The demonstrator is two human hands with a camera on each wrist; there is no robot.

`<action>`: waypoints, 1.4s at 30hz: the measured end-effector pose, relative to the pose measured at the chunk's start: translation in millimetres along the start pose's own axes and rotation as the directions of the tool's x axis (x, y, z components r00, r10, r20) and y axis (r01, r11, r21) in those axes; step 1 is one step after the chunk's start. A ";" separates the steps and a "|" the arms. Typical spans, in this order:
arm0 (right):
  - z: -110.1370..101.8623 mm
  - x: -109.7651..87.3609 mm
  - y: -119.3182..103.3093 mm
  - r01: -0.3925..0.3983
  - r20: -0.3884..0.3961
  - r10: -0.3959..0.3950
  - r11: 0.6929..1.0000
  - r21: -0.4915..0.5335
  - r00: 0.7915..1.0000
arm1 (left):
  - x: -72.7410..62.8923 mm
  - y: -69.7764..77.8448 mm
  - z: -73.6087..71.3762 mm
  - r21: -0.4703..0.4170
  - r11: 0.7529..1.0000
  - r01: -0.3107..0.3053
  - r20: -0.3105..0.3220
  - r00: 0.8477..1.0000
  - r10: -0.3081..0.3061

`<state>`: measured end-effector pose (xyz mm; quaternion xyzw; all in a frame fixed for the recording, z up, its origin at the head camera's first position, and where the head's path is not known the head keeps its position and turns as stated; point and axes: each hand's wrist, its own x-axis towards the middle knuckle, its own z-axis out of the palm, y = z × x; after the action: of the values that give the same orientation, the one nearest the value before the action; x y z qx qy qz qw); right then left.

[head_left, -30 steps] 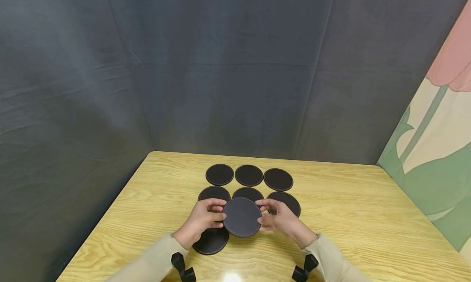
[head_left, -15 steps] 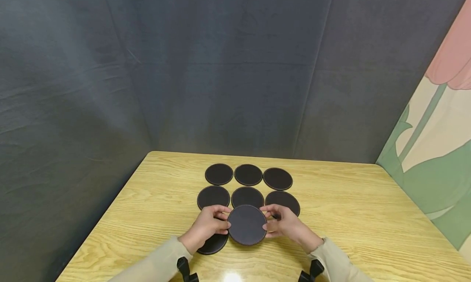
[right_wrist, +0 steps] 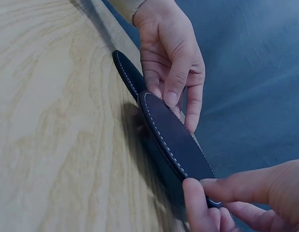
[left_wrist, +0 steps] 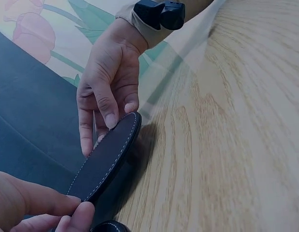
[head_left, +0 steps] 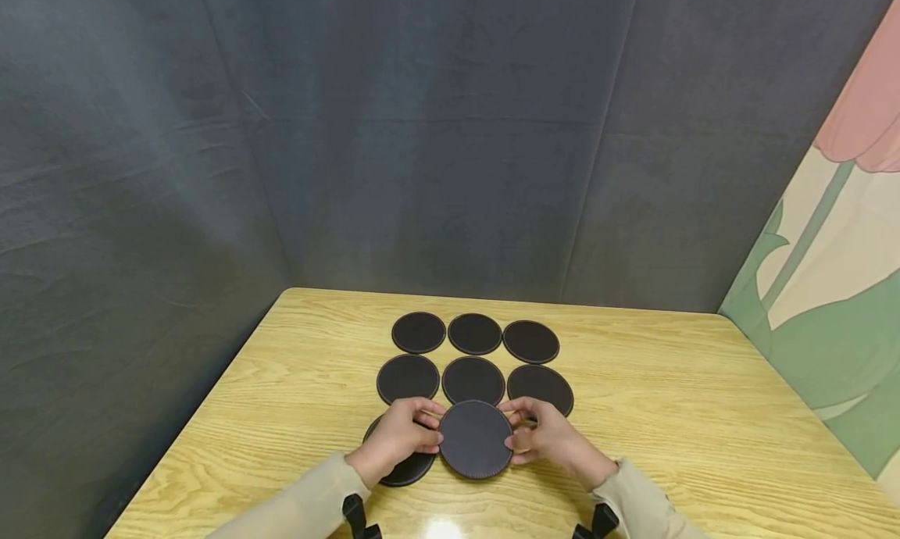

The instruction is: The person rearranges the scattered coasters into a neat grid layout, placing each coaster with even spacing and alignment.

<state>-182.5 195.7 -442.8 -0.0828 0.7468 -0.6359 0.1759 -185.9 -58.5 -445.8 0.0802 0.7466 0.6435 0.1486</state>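
Observation:
Between both hands is a round black coaster [head_left: 476, 440] with stitching along its rim. My left hand [head_left: 402, 437] pinches its left edge with thumb and fingers, and my right hand [head_left: 551, 439] pinches the right edge. Both wrist views show the coaster [left_wrist: 103, 162] tilted, with a gap and shadow between it and the wood. Under the left hand lies another black coaster [head_left: 410, 469], partly covered by that hand. Just beyond the held one is the middle coaster [head_left: 473, 379] of a row.
Three coasters, among them the far middle one [head_left: 475, 333], form the back row on the wooden table [head_left: 668, 414]. A second row of three lies nearer, its right coaster [head_left: 540, 389] close to the right hand. A dark curtain [head_left: 436, 133] hangs behind the table.
Both hands have brought the held coaster slightly right and nearer the person, lower over the table. More of the middle coaster behind it now shows. The coasters on the table stay put.

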 end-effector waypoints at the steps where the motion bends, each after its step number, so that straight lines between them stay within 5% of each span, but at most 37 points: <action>1: 0.2 -0.2 0.2 -0.003 0.000 0.003 1.000 0.001 1.000 | 0.0 0.1 -0.1 0.001 1.000 0.001 0.002 1.000 -0.001; 42: 6.4 -0.2 2.0 -0.052 -0.003 0.052 0.991 -0.123 0.999 | 0.5 -1.0 -0.8 0.245 0.968 -0.051 0.035 0.998 0.044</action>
<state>-179.8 190.3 -445.5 -0.0739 0.7864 -0.5840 0.1872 -186.6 -59.2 -446.7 0.1255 0.8162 0.5482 0.1330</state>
